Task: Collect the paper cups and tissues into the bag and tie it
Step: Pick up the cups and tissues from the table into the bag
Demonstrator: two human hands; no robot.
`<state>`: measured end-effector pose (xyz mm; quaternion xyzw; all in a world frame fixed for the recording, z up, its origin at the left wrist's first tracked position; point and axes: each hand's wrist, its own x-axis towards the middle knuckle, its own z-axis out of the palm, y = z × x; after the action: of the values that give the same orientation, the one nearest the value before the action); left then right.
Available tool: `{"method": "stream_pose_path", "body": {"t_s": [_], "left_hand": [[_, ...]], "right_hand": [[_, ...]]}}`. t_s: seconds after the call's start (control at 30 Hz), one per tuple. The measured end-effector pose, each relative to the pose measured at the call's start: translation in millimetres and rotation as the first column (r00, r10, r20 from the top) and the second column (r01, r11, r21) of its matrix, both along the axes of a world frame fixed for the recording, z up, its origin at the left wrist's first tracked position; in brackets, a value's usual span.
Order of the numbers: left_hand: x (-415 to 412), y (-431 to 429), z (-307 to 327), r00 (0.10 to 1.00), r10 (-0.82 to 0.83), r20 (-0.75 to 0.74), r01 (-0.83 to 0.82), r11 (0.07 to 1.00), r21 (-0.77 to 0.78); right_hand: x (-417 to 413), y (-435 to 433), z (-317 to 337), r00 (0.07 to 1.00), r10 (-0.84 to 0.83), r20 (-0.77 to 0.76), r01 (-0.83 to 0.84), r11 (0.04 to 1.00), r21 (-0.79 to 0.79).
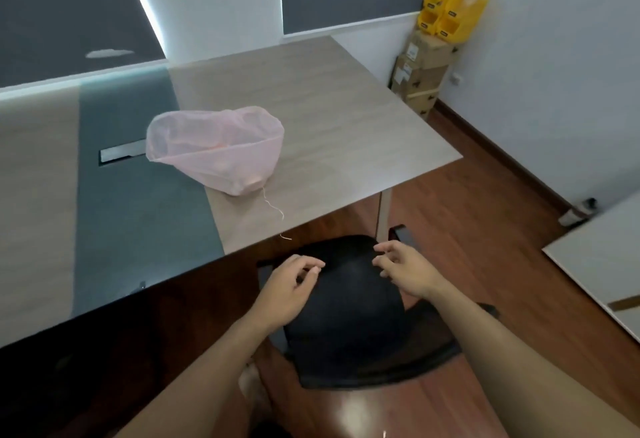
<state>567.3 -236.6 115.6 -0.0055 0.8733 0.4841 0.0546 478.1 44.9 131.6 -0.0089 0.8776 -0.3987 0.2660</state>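
My feed is evenly lit and soft overall. Daylight leaks as a bright strip beside the blind (69, 4) at upper left, and glare sheens the floor (349, 410) at the bottom. Edges bow from the wide lens; the lower left corner looks dim, possibly underexposed.

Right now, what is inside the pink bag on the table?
The pink bag is translucent and bulges, with faint pale shapes showing near its lower end. What they are cannot be told through the film. No loose cups or tissues show on the table. Both hands hover below, away from it.
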Motion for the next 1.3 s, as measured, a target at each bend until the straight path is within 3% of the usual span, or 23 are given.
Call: {"method": "stream_pose_path", "body": {"t_s": [0.13, 0.27, 0.37, 0.5, 0.8, 0.93, 1.3], "left_hand": [[43.8, 64.0, -22.1, 0.981, -0.127, 0.146, 0.141, 0.987, -0.084], [73.0, 96.5, -38.4, 0.907, -0.192, 0.374, 0.261, 0.955, -0.143], [92.7, 111.1, -56.1, 0.845, -0.205, 0.493, 0.38, 0.88, -0.286], [105.3, 123.5, -68.9, 0.908, -0.139, 0.395, 0.334, 0.811, -0.48], [107.0, 126.9, -79.6, 0.982, -0.052, 0.181, 0.161, 0.729, -0.665], [104.0, 126.7, -78.9, 0.987, -0.034, 0.159, 0.136, 0.712, -0.689], [67.6, 109.6, -76.5, 0.994, 0.034, 0.107, 0.05, 0.719, -0.694]], "right_hand": [[46.1, 55.9, -21.9, 0.995, 0.101, -0.025, -0.095, 0.982, 0.161], [75.2, 98.3, -44.8, 0.984, 0.178, -0.02, -0.163, 0.938, 0.306], [91.5, 122.0, -64.5, 0.971, 0.235, -0.036, -0.202, 0.896, 0.395], [104.6, 125.7, -78.1, 0.933, 0.342, -0.112, -0.239, 0.822, 0.517], [104.7, 110.6, -92.6, 0.876, 0.453, -0.167, -0.258, 0.731, 0.632], [99.8, 112.9, -98.1, 0.828, 0.501, -0.254, -0.232, 0.717, 0.657], [53.4, 94.0, -98.7, 0.804, 0.539, -0.251, -0.283, 0.719, 0.635]]}}
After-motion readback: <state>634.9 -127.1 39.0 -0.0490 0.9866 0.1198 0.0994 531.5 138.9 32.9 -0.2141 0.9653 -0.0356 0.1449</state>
